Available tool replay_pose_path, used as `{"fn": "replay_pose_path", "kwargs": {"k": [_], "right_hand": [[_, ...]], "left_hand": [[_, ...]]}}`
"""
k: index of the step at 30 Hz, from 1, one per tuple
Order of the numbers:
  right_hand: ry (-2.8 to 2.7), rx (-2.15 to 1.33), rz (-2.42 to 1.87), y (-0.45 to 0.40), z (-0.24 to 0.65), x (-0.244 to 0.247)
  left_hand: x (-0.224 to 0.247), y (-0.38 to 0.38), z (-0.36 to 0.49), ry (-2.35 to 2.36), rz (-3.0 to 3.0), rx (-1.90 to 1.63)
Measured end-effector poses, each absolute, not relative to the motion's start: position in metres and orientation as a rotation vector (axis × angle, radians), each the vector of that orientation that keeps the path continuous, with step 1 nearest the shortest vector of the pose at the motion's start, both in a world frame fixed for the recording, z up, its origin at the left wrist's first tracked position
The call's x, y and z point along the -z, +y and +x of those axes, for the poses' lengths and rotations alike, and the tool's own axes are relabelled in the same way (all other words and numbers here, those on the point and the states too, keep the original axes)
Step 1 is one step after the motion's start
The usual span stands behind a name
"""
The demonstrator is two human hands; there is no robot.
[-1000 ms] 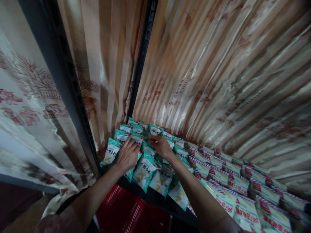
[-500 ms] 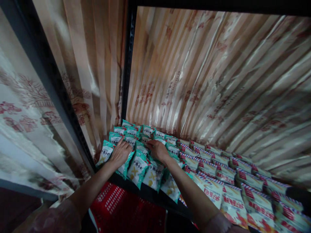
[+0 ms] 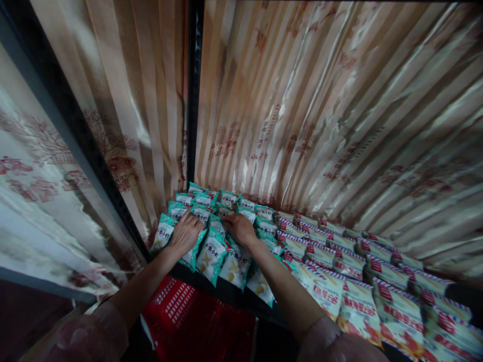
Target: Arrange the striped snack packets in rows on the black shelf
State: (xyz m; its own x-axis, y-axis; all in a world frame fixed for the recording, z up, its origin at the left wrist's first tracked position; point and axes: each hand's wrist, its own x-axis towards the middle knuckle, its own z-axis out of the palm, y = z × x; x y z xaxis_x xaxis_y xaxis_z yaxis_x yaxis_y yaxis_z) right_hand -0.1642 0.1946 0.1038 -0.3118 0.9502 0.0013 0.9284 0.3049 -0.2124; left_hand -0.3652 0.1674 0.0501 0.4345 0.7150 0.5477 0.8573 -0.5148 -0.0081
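Teal-and-white snack bags (image 3: pixel 212 255) stand in close rows on a dark shelf. My left hand (image 3: pixel 186 233) lies over the bags at the left, its fingers stretched out and touching the top of one bag. A little to the right, my right hand (image 3: pixel 240 229) has its fingers bent together at the top edge of a snack bag (image 3: pixel 217 224) in the middle of the rows. My right fingertips partly cover that bag, and its lower part is hidden behind the front row.
Rows of cream snack bags (image 3: pixel 360 307) with red lettering and striped tops fill the shelf to the right. Below the shelf edge is a red plastic basket (image 3: pixel 204 317). Pleated printed sheeting (image 3: pixel 302 100) lines the back and left, with a dark metal post (image 3: pixel 194 90) at the corner.
The view has shifted slightly, so the top beam has nearly left the picture. Both hands stay at the same teal bags, with my right fingers moved slightly left.
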Motion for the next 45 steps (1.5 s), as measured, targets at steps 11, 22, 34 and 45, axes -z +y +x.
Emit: {"fn": "replay_pose_path", "kwargs": {"k": [11, 22, 34, 45], "right_hand": [[-2.33, -0.131, -1.69, 0.18, -0.165, -0.107], [-2.415, -0.063, -1.647, 0.132, -0.16, -0.115], [-2.356, -0.139, -1.743, 0.127, -0.178, -0.107], [-2.318, -0.137, -1.707, 0.153, -0.157, -0.112]], "left_hand": [[-0.052, 0.168, -0.365, -1.354, -2.389, 0.672], [-0.058, 0.169, -0.367, -1.359, -2.433, 0.687], [-0.077, 0.138, -0.346, -1.165, -2.67, 0.899], [-0.066, 0.139, -0.343, -1.163, -2.699, 0.86]]}}
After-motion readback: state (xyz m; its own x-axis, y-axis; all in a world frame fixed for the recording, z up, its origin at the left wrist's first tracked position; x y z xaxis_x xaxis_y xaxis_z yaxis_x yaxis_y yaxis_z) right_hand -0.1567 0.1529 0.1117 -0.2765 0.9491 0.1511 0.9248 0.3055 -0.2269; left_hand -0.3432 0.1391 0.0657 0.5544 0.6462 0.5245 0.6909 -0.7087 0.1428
